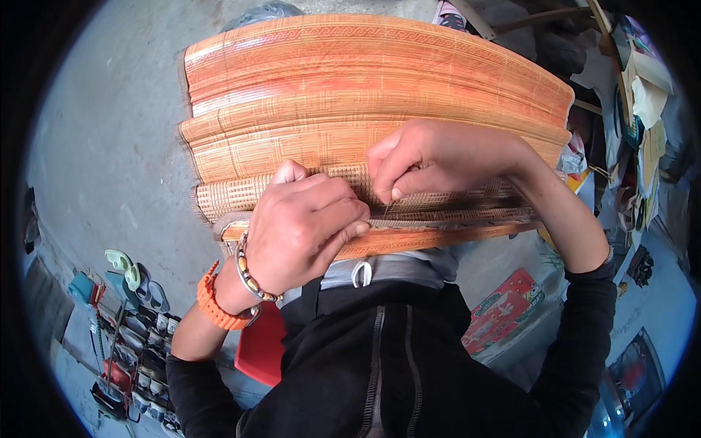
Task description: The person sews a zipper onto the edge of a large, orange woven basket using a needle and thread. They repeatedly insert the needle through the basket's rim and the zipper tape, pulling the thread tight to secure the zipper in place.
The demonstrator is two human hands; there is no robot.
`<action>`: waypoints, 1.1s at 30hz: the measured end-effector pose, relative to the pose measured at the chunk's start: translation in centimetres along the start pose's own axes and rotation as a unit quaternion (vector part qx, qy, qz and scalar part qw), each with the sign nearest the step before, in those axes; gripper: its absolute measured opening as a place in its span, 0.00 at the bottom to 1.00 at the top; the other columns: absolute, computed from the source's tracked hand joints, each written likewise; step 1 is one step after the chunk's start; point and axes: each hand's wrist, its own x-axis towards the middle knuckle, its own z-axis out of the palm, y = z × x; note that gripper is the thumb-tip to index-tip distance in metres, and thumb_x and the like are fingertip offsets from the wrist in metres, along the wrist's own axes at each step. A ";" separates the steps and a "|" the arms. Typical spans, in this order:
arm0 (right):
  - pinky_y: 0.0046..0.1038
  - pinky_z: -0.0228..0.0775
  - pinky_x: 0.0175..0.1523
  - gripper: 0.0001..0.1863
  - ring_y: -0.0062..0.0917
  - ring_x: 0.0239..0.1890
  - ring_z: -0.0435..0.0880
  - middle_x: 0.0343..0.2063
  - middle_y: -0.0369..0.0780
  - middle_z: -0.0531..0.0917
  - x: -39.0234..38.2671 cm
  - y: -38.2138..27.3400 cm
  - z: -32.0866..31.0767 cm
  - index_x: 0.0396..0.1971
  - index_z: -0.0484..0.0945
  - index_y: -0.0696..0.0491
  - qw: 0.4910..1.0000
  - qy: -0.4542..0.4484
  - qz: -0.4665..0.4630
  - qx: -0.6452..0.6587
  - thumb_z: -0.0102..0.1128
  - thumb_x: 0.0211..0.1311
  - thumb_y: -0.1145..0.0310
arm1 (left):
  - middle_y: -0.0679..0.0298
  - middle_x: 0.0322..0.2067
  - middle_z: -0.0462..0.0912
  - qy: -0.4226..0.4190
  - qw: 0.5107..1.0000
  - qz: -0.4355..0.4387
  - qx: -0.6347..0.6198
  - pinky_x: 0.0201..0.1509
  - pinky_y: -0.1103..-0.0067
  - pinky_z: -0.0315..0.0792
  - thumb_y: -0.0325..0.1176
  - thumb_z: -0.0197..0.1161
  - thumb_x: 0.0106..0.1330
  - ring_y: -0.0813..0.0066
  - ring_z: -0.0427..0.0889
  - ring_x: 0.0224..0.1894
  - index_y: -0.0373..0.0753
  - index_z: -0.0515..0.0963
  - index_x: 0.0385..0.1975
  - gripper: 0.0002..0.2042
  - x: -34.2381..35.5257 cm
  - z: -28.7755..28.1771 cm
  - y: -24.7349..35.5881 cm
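An orange-brown bamboo mat (314,69) lies in folds across my lap and stretches away from me. Its near edge is turned up, with a grey cloth binding (475,221) along it. My left hand (303,226) is closed on this near edge, thumb toward me and fingers over the fold. Just to its right, my right hand (431,157) is bent down in a pinch above the woven underside. A thin, needle-like thing (386,210) shows below its fingertips, close to the binding; most of it is hidden by the fingers.
Shoes crowd a rack (142,358) at the lower left, with green slippers (124,268) beside it. Under me is a red seat (261,347). A red and green printed box (504,310) stands to the right. Papers and bags (646,109) pile up at the far right.
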 end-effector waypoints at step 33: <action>0.33 0.72 0.37 0.10 0.38 0.34 0.79 0.32 0.42 0.78 -1.1 -2.5 6.8 0.36 0.78 0.58 0.849 0.355 -0.026 -0.392 0.61 0.52 0.75 | 0.65 0.22 0.77 -0.074 0.938 -0.250 -0.230 0.26 0.81 0.68 0.28 0.65 0.63 0.81 0.75 0.22 0.30 0.79 0.30 0.07 1.9 -0.6 -2.5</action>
